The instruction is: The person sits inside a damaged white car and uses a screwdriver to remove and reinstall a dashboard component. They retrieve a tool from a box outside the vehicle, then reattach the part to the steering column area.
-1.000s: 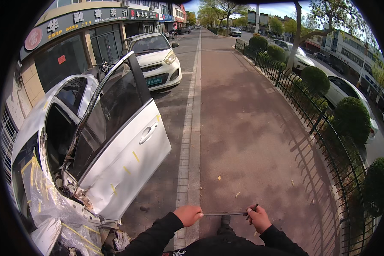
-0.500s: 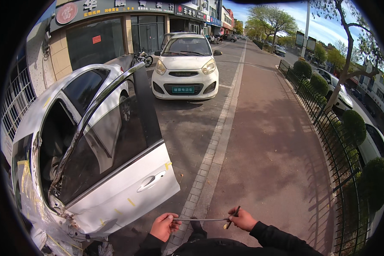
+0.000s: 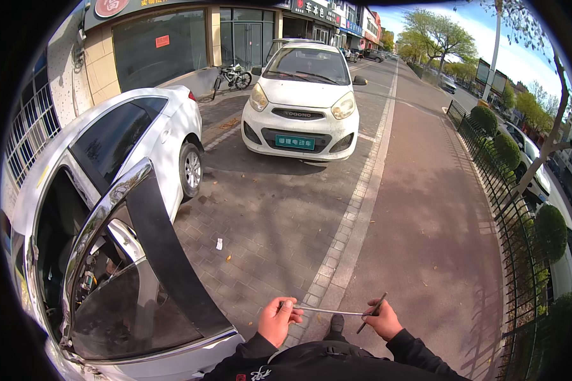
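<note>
A thin metal rod [image 3: 330, 310] stretches roughly level between my two hands, in front of my body. My left hand [image 3: 275, 322] is closed around its left end, thumb on top. In my right hand [image 3: 384, 321] the fingers pinch the rod's other end, where a short dark bar [image 3: 380, 302] crosses it at a slant. Whether the bar and the rod are joined I cannot tell. To the left of my hands stands the open door [image 3: 213, 355] of a white car [image 3: 124, 133], with a dark window and a bright frame edge.
A small white car [image 3: 302, 95] faces me ahead on the paving. A bicycle [image 3: 233, 77] leans near the shopfront. At the right, a black fence [image 3: 483, 171] and round bushes [image 3: 548, 232] line the reddish walkway [image 3: 419, 209]. A white scrap [image 3: 219, 243] lies on the ground.
My viewpoint has shifted forward past the door, which now sits lower and further left. Both hands keep hold of the rod. A small yellowish bit seen below my right hand no longer shows.
</note>
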